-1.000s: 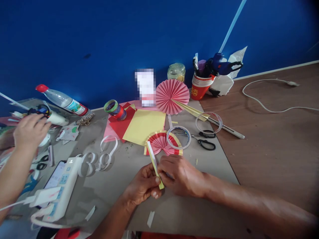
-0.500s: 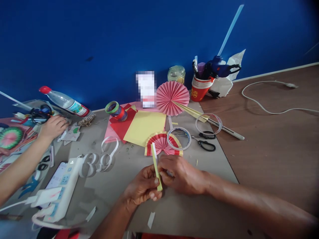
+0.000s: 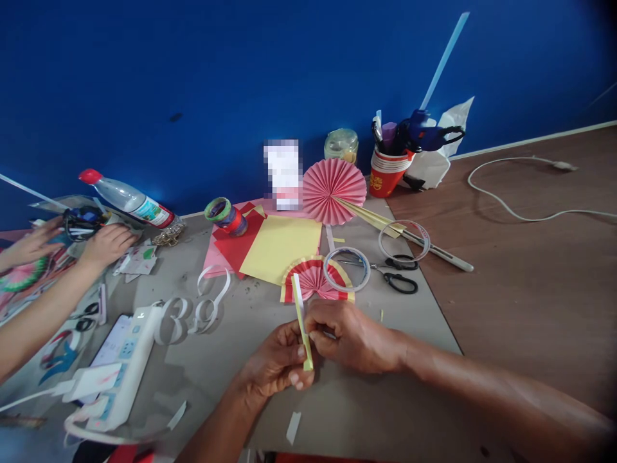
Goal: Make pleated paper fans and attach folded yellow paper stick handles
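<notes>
A narrow folded yellow paper strip (image 3: 304, 325) with a white strip along its upper part stands tilted between my hands. My left hand (image 3: 277, 360) pinches its lower end between thumb and fingers. Against the strip's right side, the fingers of my right hand (image 3: 349, 337) are pressed together; what they pinch is hidden. Just beyond lies a pleated pink, red and yellow paper fan (image 3: 315, 273), with a tape roll (image 3: 328, 278) resting on its right part. Black-handled scissors (image 3: 400, 283) lie right of it, and a round pink pleated fan (image 3: 332, 186) with yellow sticks stands behind.
Yellow paper sheets (image 3: 277, 247), a small jar (image 3: 231, 218), a red paper cup (image 3: 385, 177) of tools and a second tape roll (image 3: 427, 241) lie farther back. At left are a power strip (image 3: 128, 366), white curls (image 3: 207, 308), a bottle (image 3: 139, 202) and another person's hands (image 3: 106, 244).
My hands stay nearly in place around the yellow strip. At the far left, a second hand of the other person has come into view near the black-handled tool.
</notes>
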A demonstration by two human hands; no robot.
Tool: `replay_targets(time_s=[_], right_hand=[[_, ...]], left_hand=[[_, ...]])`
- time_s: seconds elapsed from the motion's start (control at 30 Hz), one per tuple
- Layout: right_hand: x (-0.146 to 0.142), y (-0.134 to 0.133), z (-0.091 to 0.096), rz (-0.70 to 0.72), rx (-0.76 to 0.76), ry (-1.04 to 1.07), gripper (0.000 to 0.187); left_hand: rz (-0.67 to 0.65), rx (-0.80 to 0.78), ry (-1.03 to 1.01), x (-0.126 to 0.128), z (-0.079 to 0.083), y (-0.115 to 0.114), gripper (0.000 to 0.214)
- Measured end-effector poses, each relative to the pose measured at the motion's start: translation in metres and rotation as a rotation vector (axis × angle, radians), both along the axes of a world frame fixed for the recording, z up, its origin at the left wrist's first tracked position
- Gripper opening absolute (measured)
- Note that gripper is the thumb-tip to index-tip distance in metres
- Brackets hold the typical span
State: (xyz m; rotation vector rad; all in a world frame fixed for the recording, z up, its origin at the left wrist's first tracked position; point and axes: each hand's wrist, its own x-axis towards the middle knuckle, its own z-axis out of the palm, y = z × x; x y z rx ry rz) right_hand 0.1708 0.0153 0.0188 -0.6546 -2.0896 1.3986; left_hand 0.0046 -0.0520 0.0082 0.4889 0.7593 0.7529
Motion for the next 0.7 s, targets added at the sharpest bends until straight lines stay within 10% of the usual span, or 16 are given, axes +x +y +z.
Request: replay_targets(time_s=[0.7], right_hand=[[0.001,-0.001,-0.002,-0.022,-0.146,0.027,0.015]], left_hand=[[0.004,-0.015,-0.110,-0.001,-0.014,-0.001,0.021]])
